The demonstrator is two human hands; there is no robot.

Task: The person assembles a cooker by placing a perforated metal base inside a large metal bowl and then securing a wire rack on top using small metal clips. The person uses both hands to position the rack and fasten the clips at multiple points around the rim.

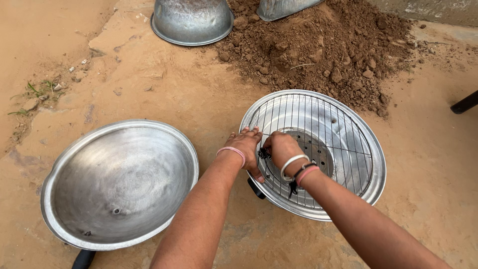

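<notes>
A round metal grill bowl (376, 164) lies on the sandy ground with a wire grate (328, 134) across its top. My left hand (245, 144) rests on the bowl's near-left rim, fingers spread. Just beside it, my right hand (280, 147) pinches a small black fastener (263, 153) at the grate's left edge. Both wrists carry bangles and thread bands. A black handle (255, 189) sticks out under the bowl's rim.
A large domed metal lid (119, 182) lies upturned at the left, with a black handle (82, 259) below it. A metal basin (191, 21) and another metal vessel (284, 7) stand at the top by a mound of brown soil (323, 50).
</notes>
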